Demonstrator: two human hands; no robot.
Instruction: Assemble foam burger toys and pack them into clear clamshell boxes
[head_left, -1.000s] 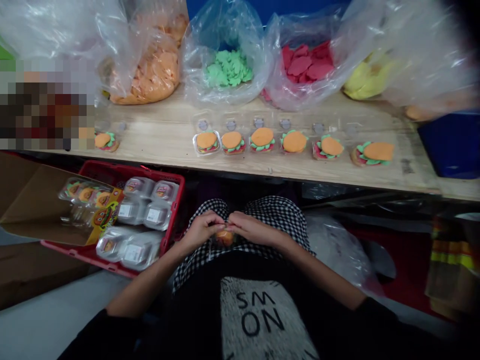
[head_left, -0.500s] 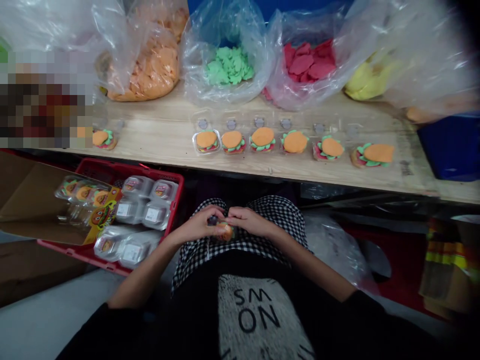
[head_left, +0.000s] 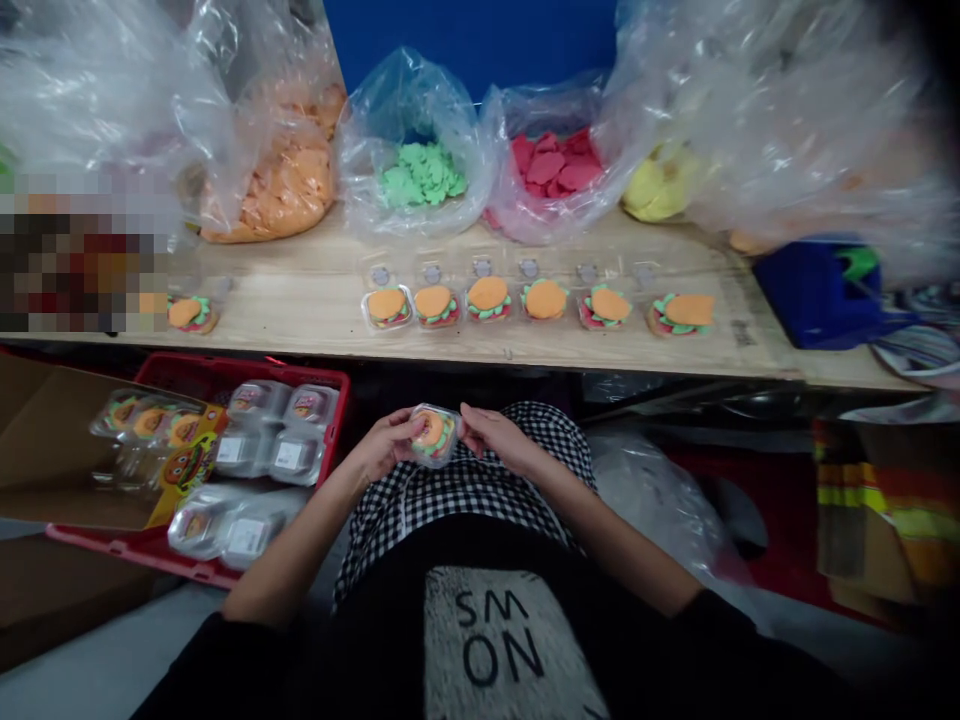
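Over my lap, my left hand [head_left: 391,443] grips a small clear plastic box [head_left: 442,458] by its left side, thumb on top. Through its lid shows a toy burger [head_left: 433,430] with an orange bun and green frill. My right hand [head_left: 496,438] is at the box's right edge, fingers curled and pressed together against it; the exact contact is hard to make out. On the table ahead stands a row of several open clear boxes with toy burgers [head_left: 544,299], their lids tipped back.
Plastic bags of orange pieces [head_left: 281,190], green pieces [head_left: 424,175], red pieces [head_left: 556,163] and yellow pieces [head_left: 658,185] line the table [head_left: 300,320]. A red crate [head_left: 341,400] at lower left holds closed boxes and a cardboard box [head_left: 67,440]. A blue bin [head_left: 814,295] stands right.
The box has turned and risen slightly, so its lid and burger now face me. My right hand has shifted from its top to its right edge. The camera view has also shifted.
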